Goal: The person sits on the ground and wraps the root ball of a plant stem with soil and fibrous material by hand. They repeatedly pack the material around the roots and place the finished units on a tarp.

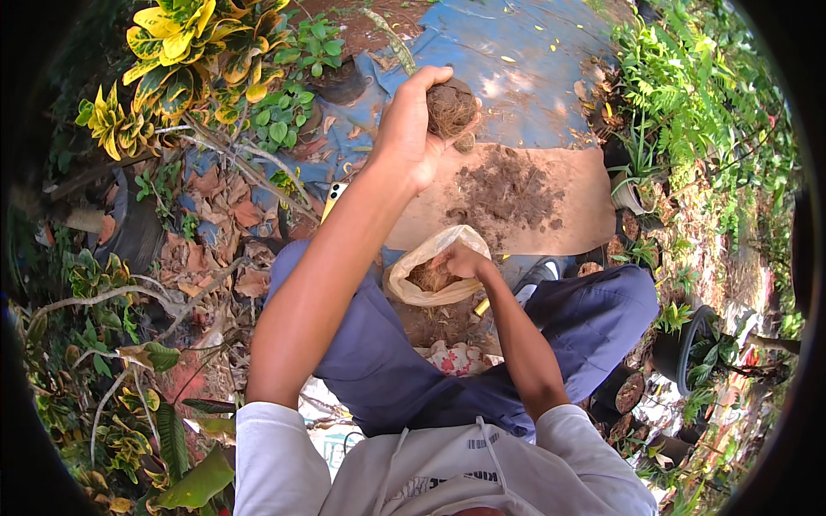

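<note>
My left hand (411,129) is raised above the mat, its fingers wrapped round a dark brown root ball (451,107) of soil with stringy fibre on its surface. A greenish-grey stem (393,43) runs up and away from behind that hand; whether it joins the ball is hidden. Between my knees stands an open cream bag (413,292) with its rim rolled out, holding brown coconut fibre (432,273). Into its mouth reaches my right hand (465,261), fingers curled in at the fibre and partly hidden.
Loose dark soil (512,191) lies on a brown sheet (589,176) over a blue tarp (525,52). A yellow phone (334,199) rests left of my forearm. Yellow-green leafy shrubs (172,43) crowd the left; potted plants (632,193) line the right.
</note>
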Tool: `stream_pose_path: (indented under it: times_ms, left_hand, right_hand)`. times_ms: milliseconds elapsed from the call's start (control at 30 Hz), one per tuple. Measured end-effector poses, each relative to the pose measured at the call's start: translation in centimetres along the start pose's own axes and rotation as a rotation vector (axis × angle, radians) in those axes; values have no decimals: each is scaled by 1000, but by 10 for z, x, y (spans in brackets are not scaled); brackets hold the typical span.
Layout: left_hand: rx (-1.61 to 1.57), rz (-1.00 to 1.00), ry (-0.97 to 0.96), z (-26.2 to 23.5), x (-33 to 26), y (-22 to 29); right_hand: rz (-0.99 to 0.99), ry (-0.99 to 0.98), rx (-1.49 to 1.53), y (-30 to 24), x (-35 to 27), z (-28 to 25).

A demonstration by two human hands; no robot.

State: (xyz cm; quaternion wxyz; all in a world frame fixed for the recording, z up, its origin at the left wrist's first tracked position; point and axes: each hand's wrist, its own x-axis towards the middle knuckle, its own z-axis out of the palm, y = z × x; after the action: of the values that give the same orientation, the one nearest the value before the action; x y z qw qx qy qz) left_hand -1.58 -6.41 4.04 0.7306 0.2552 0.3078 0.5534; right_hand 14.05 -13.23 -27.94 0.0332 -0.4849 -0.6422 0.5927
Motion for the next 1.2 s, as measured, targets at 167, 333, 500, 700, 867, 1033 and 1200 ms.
stream_pose_path:
  times_ms: [167,333,500,700,867,1033,1200]
  left_hand:
    - [-2,4,5,3,2,-5]
    - [33,-7,18,2,1,-8]
    - [41,-16,9,0,0,-7]
    - [84,13,28,1,-3,-6]
    - [93,-3,42,2,-4,-8]
    - [97,-13,39,1,-2,-10]
    - [107,-9,28,0,-3,-10]
  right_hand:
    - [-109,433,382,-25,-40,19]
    - [-94,813,644,-16,-52,49]
    - [-27,946,1262,0,-52,56]
    - [-46,863,1131,-1,-39,45]
    - [-3,762,1197,-19,-45,49]
    - [-149,741,671,-25,-52,47]
    - [-207,553,561,-38,-81,26]
